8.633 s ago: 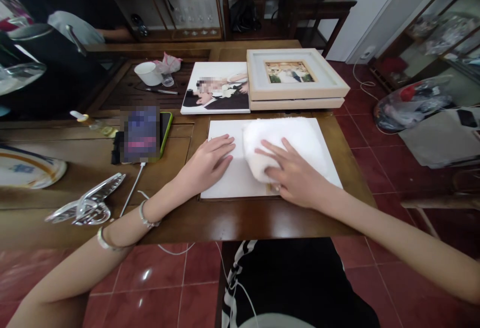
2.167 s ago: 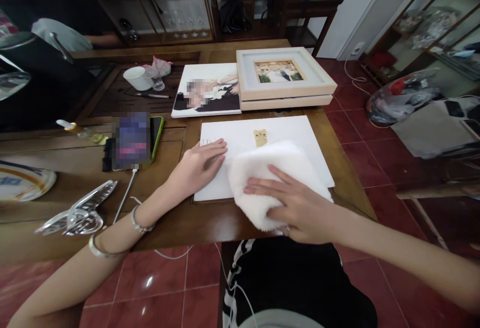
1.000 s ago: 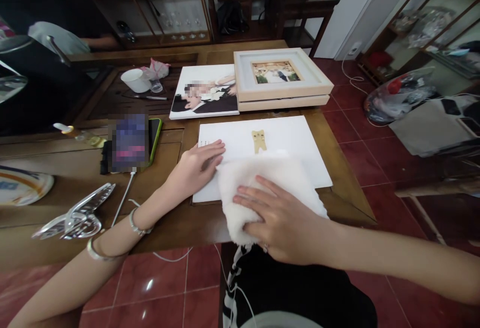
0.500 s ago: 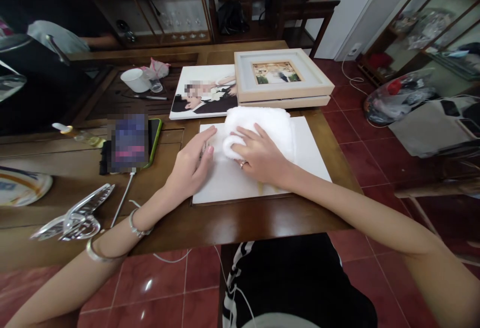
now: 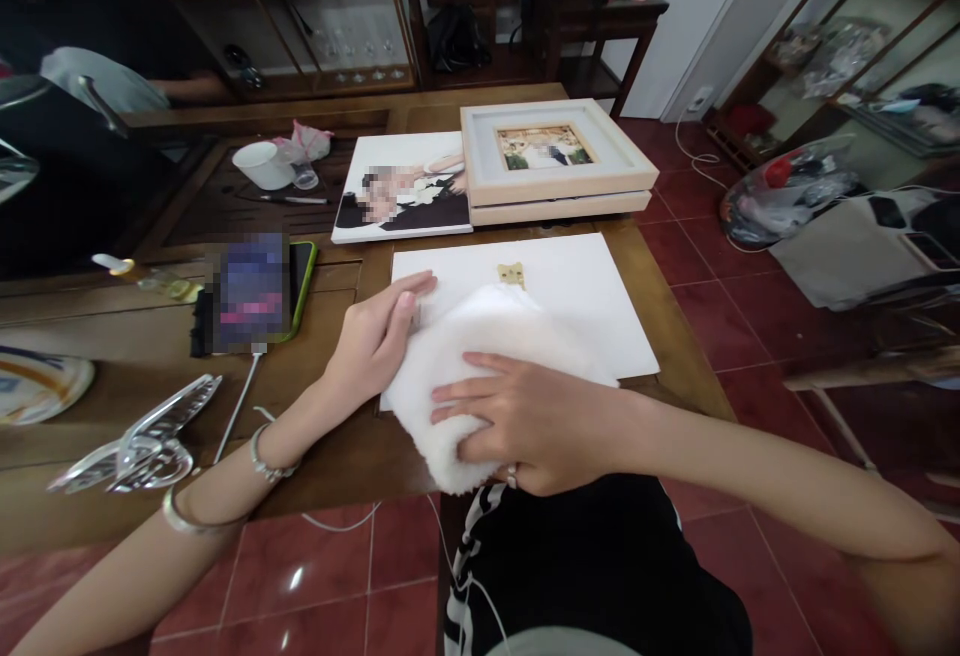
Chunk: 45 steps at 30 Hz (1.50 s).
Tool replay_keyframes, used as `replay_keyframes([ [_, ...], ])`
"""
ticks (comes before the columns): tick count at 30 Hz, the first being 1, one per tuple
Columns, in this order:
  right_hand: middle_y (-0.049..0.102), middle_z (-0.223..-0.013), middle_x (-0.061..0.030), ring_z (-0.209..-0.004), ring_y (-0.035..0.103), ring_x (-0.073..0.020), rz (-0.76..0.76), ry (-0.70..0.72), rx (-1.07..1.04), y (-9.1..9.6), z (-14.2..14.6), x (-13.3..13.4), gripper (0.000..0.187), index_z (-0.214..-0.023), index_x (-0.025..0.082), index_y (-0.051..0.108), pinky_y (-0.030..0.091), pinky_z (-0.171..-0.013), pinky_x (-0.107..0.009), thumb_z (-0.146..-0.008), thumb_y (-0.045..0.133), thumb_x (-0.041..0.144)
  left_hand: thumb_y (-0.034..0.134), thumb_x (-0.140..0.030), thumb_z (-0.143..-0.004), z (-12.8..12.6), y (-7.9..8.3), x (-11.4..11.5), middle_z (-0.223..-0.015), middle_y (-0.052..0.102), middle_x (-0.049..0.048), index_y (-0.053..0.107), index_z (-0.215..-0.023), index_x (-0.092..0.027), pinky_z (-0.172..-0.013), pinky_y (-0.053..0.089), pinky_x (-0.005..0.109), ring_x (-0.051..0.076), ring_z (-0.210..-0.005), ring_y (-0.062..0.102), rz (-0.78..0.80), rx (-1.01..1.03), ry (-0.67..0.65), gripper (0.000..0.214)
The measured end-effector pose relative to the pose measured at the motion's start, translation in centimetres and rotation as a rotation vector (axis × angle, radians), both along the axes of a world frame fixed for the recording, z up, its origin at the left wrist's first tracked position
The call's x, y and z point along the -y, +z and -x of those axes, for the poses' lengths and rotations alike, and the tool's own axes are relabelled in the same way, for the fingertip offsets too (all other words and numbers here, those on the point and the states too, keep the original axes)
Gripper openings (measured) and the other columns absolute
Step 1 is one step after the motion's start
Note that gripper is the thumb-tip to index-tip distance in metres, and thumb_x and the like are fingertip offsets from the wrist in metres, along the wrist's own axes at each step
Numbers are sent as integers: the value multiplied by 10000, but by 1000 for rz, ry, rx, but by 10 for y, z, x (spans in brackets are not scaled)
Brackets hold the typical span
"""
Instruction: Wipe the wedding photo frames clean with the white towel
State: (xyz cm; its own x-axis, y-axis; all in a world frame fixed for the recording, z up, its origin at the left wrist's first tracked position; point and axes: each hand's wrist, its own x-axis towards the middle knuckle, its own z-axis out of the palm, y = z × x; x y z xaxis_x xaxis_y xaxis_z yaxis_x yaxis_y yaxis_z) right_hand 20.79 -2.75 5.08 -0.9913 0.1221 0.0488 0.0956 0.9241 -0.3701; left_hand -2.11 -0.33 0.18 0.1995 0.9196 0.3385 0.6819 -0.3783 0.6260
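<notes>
A white board (image 5: 577, 296), a picture lying face down with a small brass hanger (image 5: 512, 276) near its far edge, lies flat on the wooden table (image 5: 337, 446). My right hand (image 5: 525, 421) presses a fluffy white cloth (image 5: 480, 356) onto the board's near left corner, fingers spread over the cloth and gripping it at the table's front edge. My left hand (image 5: 371, 336) lies flat with fingers stretched out on the board's left edge, touching the cloth.
Behind the board lie a photo print (image 5: 401, 198) and a stacked pale wooden frame (image 5: 551, 161). A phone (image 5: 251, 291) with a cable, a small bottle (image 5: 146, 278), a plate (image 5: 37, 386), a glass dish (image 5: 139, 441) and a white cup (image 5: 262, 164) stand to the left. Another person sits at far left.
My right hand has drawn the cloth from the board's far left part back to its near left corner, uncovering the hanger. My left hand stays on the left edge.
</notes>
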Motion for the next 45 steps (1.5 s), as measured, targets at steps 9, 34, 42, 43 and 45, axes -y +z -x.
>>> replay_keyframes([
  [9,647,-806,-82,-756,577,-225,-80,-522,115,16,-28,-43,120,-805,195,583,418,-724,-351,-875,486,197,533,-282,-911,3,-11,-4,-1176,703,54,743,-1010,-235,-1058,460,510,277,-1140,646,-39,-114,-91,237],
  [34,493,-705,1,-712,465,-176,84,-608,-18,12,-24,-110,329,-692,211,401,306,-684,-296,-971,417,384,550,-270,-904,3,-12,-4,-1166,712,64,741,-997,-227,-1040,479,503,271,-1116,663,-61,-141,-89,217],
  [42,373,-616,41,-607,420,-154,71,-916,-60,-5,-103,-96,420,-636,247,287,359,-652,-314,-939,424,504,554,-266,-901,3,-11,-3,-1148,716,78,741,-985,-218,-1048,477,494,261,-1113,663,-74,-128,-96,210],
  [43,358,-605,44,-604,428,-159,68,-926,-66,-7,-107,-92,422,-632,252,280,382,-666,-325,-935,414,512,553,-268,-901,3,-11,-3,-1149,717,77,740,-986,-220,-1049,475,497,261,-1115,663,-70,-126,-96,211],
  [45,331,-578,48,-628,491,-184,78,-910,-73,-11,-114,-79,420,-625,260,265,434,-728,-361,-930,407,510,551,-274,-901,2,-10,-3,-1148,718,77,740,-987,-224,-1048,475,506,265,-1112,664,-66,-118,-98,213],
])
